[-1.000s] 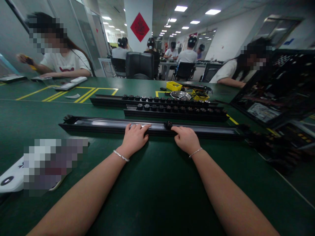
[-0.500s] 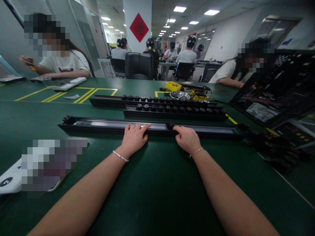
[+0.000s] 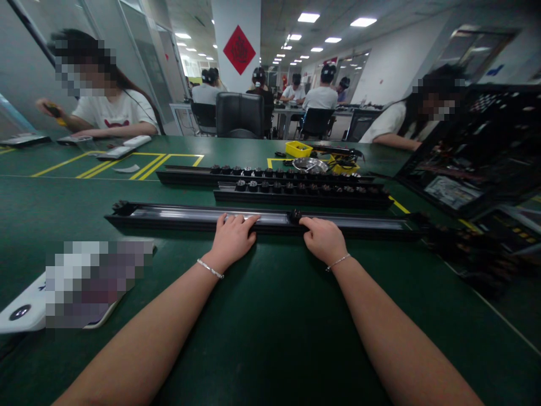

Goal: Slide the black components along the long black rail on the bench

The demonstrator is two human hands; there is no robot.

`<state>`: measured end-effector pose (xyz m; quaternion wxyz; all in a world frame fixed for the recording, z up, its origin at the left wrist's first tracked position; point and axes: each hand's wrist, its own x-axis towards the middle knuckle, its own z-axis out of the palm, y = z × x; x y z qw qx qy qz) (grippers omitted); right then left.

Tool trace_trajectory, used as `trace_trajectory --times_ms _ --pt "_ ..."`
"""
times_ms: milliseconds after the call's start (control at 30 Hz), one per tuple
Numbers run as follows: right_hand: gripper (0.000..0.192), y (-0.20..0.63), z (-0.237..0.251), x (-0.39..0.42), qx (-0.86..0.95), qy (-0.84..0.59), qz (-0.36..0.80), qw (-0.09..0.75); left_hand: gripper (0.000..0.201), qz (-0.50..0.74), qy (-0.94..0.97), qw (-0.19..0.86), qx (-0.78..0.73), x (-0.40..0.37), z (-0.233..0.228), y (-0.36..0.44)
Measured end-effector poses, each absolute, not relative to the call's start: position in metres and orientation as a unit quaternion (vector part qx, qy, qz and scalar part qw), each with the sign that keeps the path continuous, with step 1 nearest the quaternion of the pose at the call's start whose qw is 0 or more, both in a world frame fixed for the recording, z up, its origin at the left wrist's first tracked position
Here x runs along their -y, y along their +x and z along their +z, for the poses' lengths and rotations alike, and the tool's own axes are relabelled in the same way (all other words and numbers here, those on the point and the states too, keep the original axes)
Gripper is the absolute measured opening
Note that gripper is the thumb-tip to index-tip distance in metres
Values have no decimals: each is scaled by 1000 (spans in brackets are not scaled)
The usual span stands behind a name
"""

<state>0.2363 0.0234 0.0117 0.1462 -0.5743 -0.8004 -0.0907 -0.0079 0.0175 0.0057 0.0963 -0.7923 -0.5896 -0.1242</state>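
Note:
A long black channel-shaped rail (image 3: 190,227) with a shiny strip along its inside lies crosswise on the green table. My left hand (image 3: 233,239) grips its near wall, fingers hooked over the edge and the index finger pointing right. Just right of the rail's middle sits a small round black part (image 3: 295,215). My right hand (image 3: 325,239) is closed beside it, its bent index finger touching that part; the fingertips underneath are hidden. Another dark part (image 3: 120,207) sits at the rail's left end.
Beyond lie two more black rails (image 3: 304,199) carrying rows of small round parts. Behind them are a yellow bin (image 3: 298,149) and a metal dish (image 3: 310,164). A white phone-like object (image 3: 25,307) lies left, a dark pile of parts (image 3: 473,254) right. People sit across the table.
The whole view has shifted slightly, so everything appears a little further right. Both hands keep their places on the rail.

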Motion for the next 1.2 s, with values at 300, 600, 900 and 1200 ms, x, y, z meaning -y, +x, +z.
trace_trajectory --times_ms 300,600,900,1200 --pt "40 240 10 -23 804 -570 -96 138 44 -139 -793 95 585 -18 4 -8" --pt "46 244 2 -21 809 -557 -95 162 45 -142 -794 85 585 -17 4 -9" --pt "49 247 -3 -20 805 -560 -101 168 45 -142 -794 95 584 -18 4 -8" --pt "46 257 3 -23 805 -566 -108 140 44 -135 -789 83 594 -17 7 -7"
